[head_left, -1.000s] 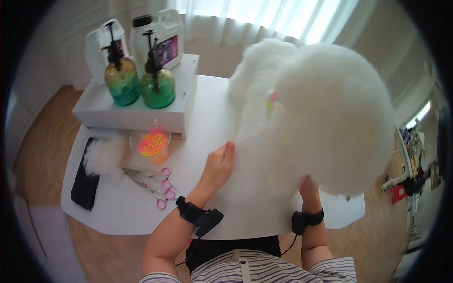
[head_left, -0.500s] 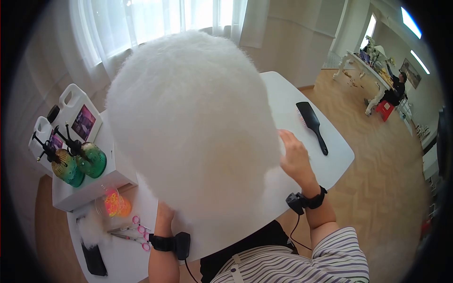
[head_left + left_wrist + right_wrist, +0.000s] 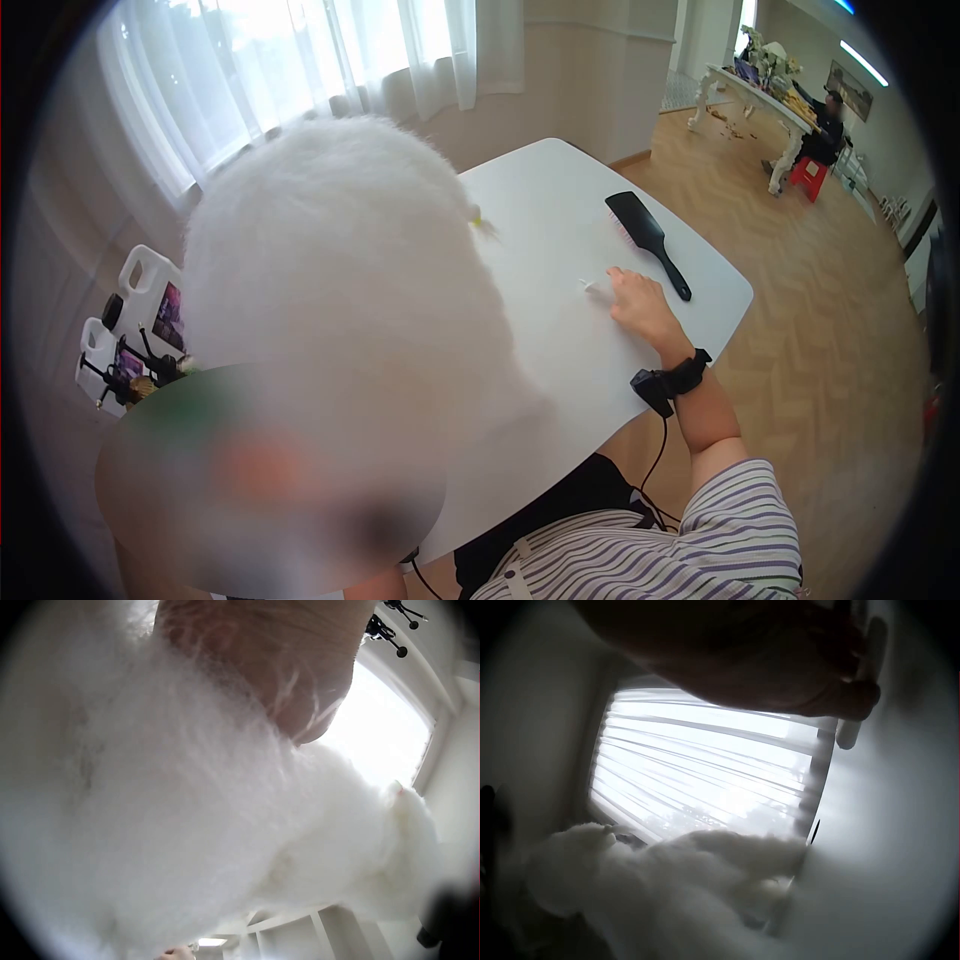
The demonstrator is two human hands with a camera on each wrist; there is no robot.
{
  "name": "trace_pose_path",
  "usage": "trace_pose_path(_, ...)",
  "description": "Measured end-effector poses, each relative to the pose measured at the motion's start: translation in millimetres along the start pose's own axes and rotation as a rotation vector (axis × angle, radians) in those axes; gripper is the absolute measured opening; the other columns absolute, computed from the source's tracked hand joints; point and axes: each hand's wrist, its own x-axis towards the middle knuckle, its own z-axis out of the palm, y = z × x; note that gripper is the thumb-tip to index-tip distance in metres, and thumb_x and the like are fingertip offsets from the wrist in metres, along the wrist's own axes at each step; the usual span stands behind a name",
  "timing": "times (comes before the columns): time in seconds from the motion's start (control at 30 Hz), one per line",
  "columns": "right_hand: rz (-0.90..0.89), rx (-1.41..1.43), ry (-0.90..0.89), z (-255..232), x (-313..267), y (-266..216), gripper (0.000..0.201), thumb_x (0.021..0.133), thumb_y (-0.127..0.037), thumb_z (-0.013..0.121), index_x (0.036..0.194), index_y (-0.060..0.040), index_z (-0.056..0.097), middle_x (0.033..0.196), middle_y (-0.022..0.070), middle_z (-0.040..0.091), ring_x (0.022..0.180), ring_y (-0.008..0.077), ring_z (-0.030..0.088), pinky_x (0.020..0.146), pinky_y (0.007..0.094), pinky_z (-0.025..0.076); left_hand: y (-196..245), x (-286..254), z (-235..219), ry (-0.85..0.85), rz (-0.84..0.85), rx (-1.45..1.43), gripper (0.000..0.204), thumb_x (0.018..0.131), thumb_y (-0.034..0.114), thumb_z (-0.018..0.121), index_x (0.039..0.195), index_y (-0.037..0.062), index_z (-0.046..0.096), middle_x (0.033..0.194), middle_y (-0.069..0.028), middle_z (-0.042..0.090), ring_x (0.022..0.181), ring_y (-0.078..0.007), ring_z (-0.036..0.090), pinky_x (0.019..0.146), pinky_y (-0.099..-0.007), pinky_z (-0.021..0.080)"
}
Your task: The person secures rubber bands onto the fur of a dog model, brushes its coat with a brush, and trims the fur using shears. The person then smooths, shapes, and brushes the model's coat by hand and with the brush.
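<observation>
A thick-coated, fluffy white dog (image 3: pixel 350 230) stands over the left half of the white table (image 3: pixel 555 355), with a small yellow band (image 3: pixel 477 221) on its coat. Out on the table to its right, my right hand (image 3: pixel 645 310) pinches a slim white stick (image 3: pixel 862 686), whose pale tip shows beyond the fingers in the head view. My left hand (image 3: pixel 277 667) lies against the white fur in the left wrist view; its fingers are out of sight there, and a blurred patch covers it in the head view.
A black paddle brush (image 3: pixel 650 240) lies beyond my right hand near the table's far edge. White jugs (image 3: pixel 150 285) and pump bottles (image 3: pixel 150 365) stand at the left, partly covered by the blur. Far back, a person (image 3: pixel 828 125) sits on a red stool (image 3: pixel 808 178) beside another table.
The head view has swung right. My right hand has left the dog's side for the tabletop near the brush, and a white stick now shows in it. My left arm is now mostly hidden.
</observation>
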Motion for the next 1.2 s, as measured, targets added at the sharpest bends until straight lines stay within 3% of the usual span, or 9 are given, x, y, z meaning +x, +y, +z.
trace_pose_path(0.07, -0.082, 0.076, 0.049, -16.6, 3.1, -20.9, 0.038, 0.07, -0.004, 0.063, 0.107, 0.0004, 0.057, 0.088, 0.0159, 0.063, 0.079, 0.0275, 0.063, 0.07, 0.0369, 0.051, 10.0, 4.5, 9.6, 0.024, 0.027, 0.027, 0.04, 0.094, 0.029, 0.044, 0.124, 0.0025, 0.044, 0.116, -0.0086, 0.052, 0.101, -0.0204, 0.052, 0.087, -0.0353, 0.046)
trace_pose_path(0.27, -0.507, 1.603, -0.151, -65.4, 6.2, -94.3, 0.016, 0.08, -0.002, 0.065, 0.095, 0.0022, 0.061, 0.086, 0.0064, 0.061, 0.076, 0.0158, 0.062, 0.071, 0.0287, 0.051, 37.2, 17.6, 40.6, 0.09, 0.102, 0.119, 0.037, 0.094, 0.027, 0.043, 0.121, 0.002, 0.045, 0.112, -0.0085, 0.052, 0.099, -0.02, 0.052, 0.086, -0.035, 0.045)
trace_pose_path(0.37, -0.505, 2.03, -0.499, -60.3, 9.1, -106.9, 0.016, 0.084, -0.008, 0.064, 0.097, 0.0005, 0.059, 0.091, 0.0075, 0.058, 0.083, 0.0153, 0.06, 0.075, 0.0293, 0.051, 53.4, 20.6, 51.2, 0.135, 0.149, 0.169, 0.036, 0.093, 0.026, 0.043, 0.12, 0.0017, 0.045, 0.111, -0.0084, 0.052, 0.098, -0.0198, 0.052, 0.086, -0.0349, 0.045)
trace_pose_path(0.6, 0.065, 1.957, -0.643, -10.5, 27.3, -111.4, 0.016, 0.088, -0.018, 0.058, 0.097, -0.0047, 0.056, 0.089, 0.0028, 0.053, 0.083, 0.0116, 0.055, 0.074, 0.0277, 0.047, 71.2, 20.9, 77.4, 0.246, 0.232, 0.25, 0.033, 0.093, 0.024, 0.043, 0.116, 0.0011, 0.046, 0.107, -0.0082, 0.052, 0.095, -0.0194, 0.052, 0.085, -0.0347, 0.044)
trace_pose_path(0.73, -0.145, 2.286, -0.71, -10.3, 27.9, -114.8, 0.014, 0.092, -0.02, 0.055, 0.097, -0.0065, 0.055, 0.089, 0.0016, 0.053, 0.085, 0.0114, 0.054, 0.076, 0.026, 0.046, 75.7, 14.2, 96.0, 0.325, 0.279, 0.273, 0.031, 0.093, 0.022, 0.042, 0.115, 0.0008, 0.046, 0.105, -0.0081, 0.052, 0.094, -0.0192, 0.051, 0.084, -0.0345, 0.044)
trace_pose_path(0.8, -0.204, 2.139, -0.868, -15.2, 19.7, -121.2, 0.014, 0.093, -0.021, 0.054, 0.096, -0.0068, 0.055, 0.086, 0.0014, 0.053, 0.083, 0.0113, 0.054, 0.072, 0.0266, 0.047, 78.4, 9.6, 107.1, 0.362, 0.303, 0.283, 0.03, 0.093, 0.022, 0.042, 0.114, 0.0006, 0.046, 0.104, -0.0081, 0.052, 0.093, -0.019, 0.051, 0.084, -0.0344, 0.044)
trace_pose_path(0.93, 0.194, 1.724, -0.317, -9.2, 32.7, -106.5, 0.017, 0.089, -0.02, 0.056, 0.095, -0.0044, 0.055, 0.082, 0.0007, 0.051, 0.07, 0.0083, 0.049, 0.059, 0.0267, 0.044, 92.9, -8.2, 117.4, 0.466, 0.366, 0.313, 0.028, 0.092, 0.02, 0.042, 0.112, 0.0003, 0.047, 0.101, -0.008, 0.052, 0.092, -0.0188, 0.051, 0.084, -0.0343, 0.044)
trace_pose_path(1.07, -0.058, 0.717, 0.212, -8.1, 41.6, -72.4, 0.019, 0.083, -0.016, 0.057, 0.093, -0.0002, 0.057, 0.084, 0.0148, 0.062, 0.071, 0.0265, 0.063, 0.063, 0.0368, 0.05, 111.7, -28.2, 130.0, 0.582, 0.446, 0.327, 0.027, 0.092, 0.019, 0.042, 0.11, -0.0001, 0.047, 0.099, -0.0079, 0.052, 0.09, -0.0185, 0.051, 0.083, -0.0341, 0.043)
trace_pose_path(1.2, -0.082, 0.32, -0.023, 8.8, 39.4, -58.1, 0.017, 0.082, -0.013, 0.057, 0.094, -0.0014, 0.059, 0.088, 0.018, 0.064, 0.083, 0.0318, 0.065, 0.069, 0.0407, 0.051, 135.6, -52.6, 142.5, 0.732, 0.535, 0.37, 0.025, 0.092, 0.018, 0.042, 0.108, -0.0004, 0.048, 0.097, -0.0078, 0.052, 0.089, -0.0183, 0.051, 0.083, -0.034, 0.043)
